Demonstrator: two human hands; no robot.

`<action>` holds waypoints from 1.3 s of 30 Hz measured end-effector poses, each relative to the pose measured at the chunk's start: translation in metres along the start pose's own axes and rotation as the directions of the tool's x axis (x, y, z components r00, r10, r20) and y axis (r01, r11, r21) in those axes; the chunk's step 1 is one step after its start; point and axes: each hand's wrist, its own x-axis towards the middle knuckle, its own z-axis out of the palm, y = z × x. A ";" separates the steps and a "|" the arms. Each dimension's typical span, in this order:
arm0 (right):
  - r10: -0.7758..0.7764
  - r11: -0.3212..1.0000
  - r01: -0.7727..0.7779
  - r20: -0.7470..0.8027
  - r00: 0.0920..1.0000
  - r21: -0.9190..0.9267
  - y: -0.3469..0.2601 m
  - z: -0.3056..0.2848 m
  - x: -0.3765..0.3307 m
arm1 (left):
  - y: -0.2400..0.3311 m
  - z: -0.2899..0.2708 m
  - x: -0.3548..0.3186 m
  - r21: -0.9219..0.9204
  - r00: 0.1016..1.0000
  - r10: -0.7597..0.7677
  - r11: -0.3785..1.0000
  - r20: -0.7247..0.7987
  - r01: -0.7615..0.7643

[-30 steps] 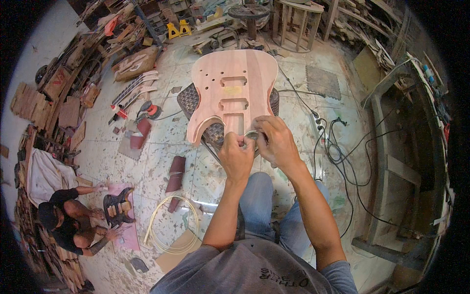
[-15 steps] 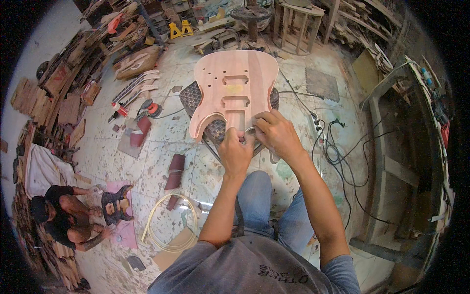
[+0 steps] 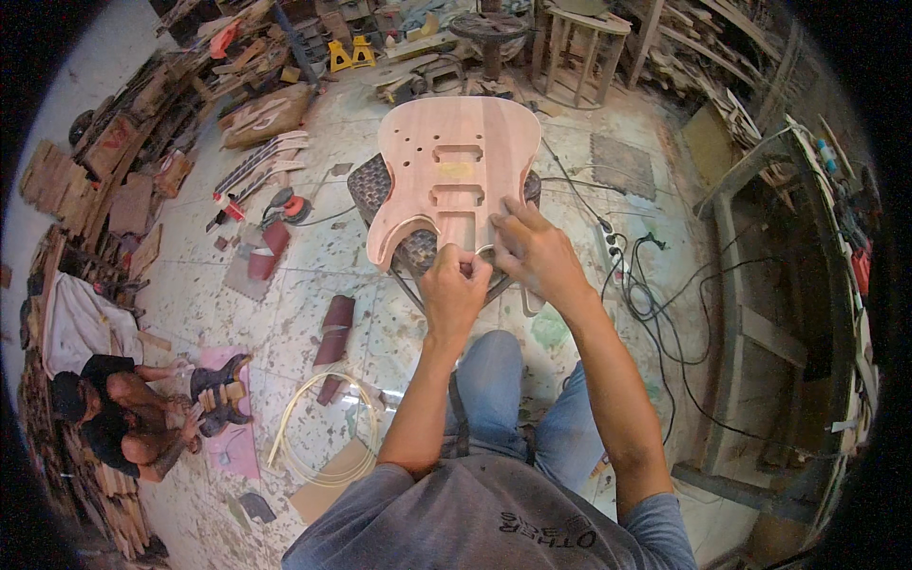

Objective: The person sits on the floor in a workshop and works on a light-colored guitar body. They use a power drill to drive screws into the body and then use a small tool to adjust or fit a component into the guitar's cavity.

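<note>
A bare wooden electric guitar body (image 3: 508, 133) lies on a dark woven-patterned seat (image 3: 369, 185), its cut-outs facing up. My left hand (image 3: 456, 290) is closed in a pinch beside the neck pocket, at the near end of the body. A thin pale strip (image 3: 487, 249) shows as a short curve between my two hands. My right hand (image 3: 541, 252) is at the right horn, its fingers bent against the body's edge. Motion blurs those fingers, and their undersides are hidden, so their grip on the strip cannot be made out.
Cream tubing or strip (image 3: 323, 432) lies coiled on the floor near sandpaper (image 3: 332, 332). A sander (image 3: 287, 207) and guitar necks (image 3: 261, 166) are further left. Black cables (image 3: 655, 294) tangle on the right. At lower left another person (image 3: 119, 413) crouches over a dark guitar body (image 3: 220, 389).
My right hand's fingers have shifted slightly up along the body's edge and are now blurred. My left hand keeps its pinch. The other person's hand has moved onto the dark guitar body.
</note>
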 end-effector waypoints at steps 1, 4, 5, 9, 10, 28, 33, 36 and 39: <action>-0.023 0.998 0.022 -0.019 1.000 -0.052 -0.001 0.001 0.000 | 0.000 -0.001 0.000 -0.020 1.000 -0.016 1.000 0.006 0.016; -0.023 0.997 0.021 -0.014 1.000 -0.069 -0.004 0.002 0.000 | 0.000 -0.006 0.002 -0.047 0.999 0.000 0.999 0.046 0.002; -0.020 0.998 0.020 -0.002 1.000 -0.065 -0.004 0.001 -0.001 | 0.000 -0.008 0.003 -0.026 0.998 -0.003 1.000 0.068 0.004; -0.035 0.999 0.035 0.021 0.999 -0.021 -0.004 -0.002 -0.001 | 0.005 -0.017 0.003 0.038 0.993 0.013 0.999 0.115 -0.018; -0.042 0.999 0.042 0.013 0.999 -0.003 -0.004 -0.001 -0.001 | 0.007 -0.018 0.003 0.048 0.993 0.024 0.998 0.120 -0.029; 0.082 0.996 -0.083 -0.033 0.996 -0.039 -0.018 0.007 -0.003 | 0.009 -0.009 0.005 0.066 1.000 -0.014 0.998 0.001 0.014; -0.050 0.994 0.040 -0.097 0.994 -0.105 -0.017 0.008 0.000 | 0.004 -0.011 0.008 0.098 0.999 0.008 0.995 0.037 -0.012; -0.076 0.986 0.059 -0.103 0.992 -0.158 -0.017 0.010 -0.002 | 0.000 -0.012 0.009 0.061 0.998 0.021 0.998 0.056 -0.024; 0.014 0.986 -0.029 -0.092 0.996 -0.166 -0.020 0.012 -0.004 | -0.001 -0.013 0.008 -0.001 0.999 0.016 1.000 0.041 -0.016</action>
